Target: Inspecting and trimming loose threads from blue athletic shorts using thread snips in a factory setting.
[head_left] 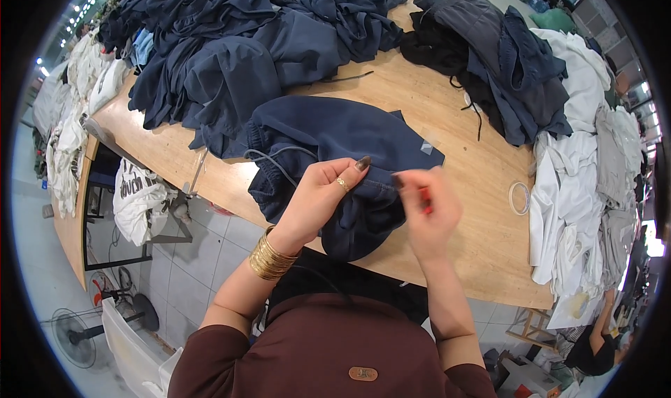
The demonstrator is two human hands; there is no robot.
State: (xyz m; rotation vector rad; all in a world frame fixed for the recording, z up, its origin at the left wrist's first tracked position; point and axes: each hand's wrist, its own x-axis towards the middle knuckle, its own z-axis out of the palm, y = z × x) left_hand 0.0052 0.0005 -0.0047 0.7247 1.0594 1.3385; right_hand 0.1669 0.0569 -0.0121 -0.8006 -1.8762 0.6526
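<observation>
A navy garment (pixel 335 129) with a gathered waistband and a grey drawstring lies at the table's near edge, probably shorts or trousers. My left hand (pixel 318 195) is closed on it, thumb on top, pinching the cloth along a seam. Just to the right, my right hand (pixel 432 213) is curled round a small red tool (pixel 425 199), mostly hidden in the fist and slightly blurred. Its fingertips are beside the seam; whether they touch the cloth I cannot tell. A small light patch (pixel 426 147) shows on the garment's right end.
A large heap of navy garments (pixel 231 62) covers the far left of the wooden table (pixel 489 244). Black and navy clothes (pixel 482 55) lie at the far right. White garments (pixel 570 209) hang over the right edge, near a roll of tape (pixel 519 198). A fan (pixel 73 336) stands lower left.
</observation>
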